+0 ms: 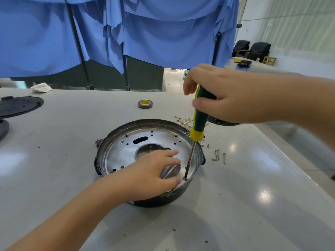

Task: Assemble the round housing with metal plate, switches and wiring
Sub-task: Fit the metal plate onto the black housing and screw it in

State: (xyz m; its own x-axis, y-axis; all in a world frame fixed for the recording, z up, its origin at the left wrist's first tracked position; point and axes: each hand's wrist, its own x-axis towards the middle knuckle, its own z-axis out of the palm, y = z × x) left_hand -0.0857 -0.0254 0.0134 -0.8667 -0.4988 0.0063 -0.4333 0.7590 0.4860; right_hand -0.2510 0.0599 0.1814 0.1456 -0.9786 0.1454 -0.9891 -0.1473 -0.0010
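The round black housing stands in the middle of the white table, with a silvery metal plate full of holes lying inside it. My left hand lies on the plate's near right part, fingers spread and straight. My right hand grips the green and yellow handle of a screwdriver. Its shaft runs down steeply, and the tip sits on a screw at the plate's near right rim, just beside my left fingertips. A red switch part pokes out at the housing's left side.
Loose screws lie right of the housing. Small yellow wire terminals lie behind it. A tape roll stands farther back. Black round covers sit at the far left. Blue cloth hangs behind the table.
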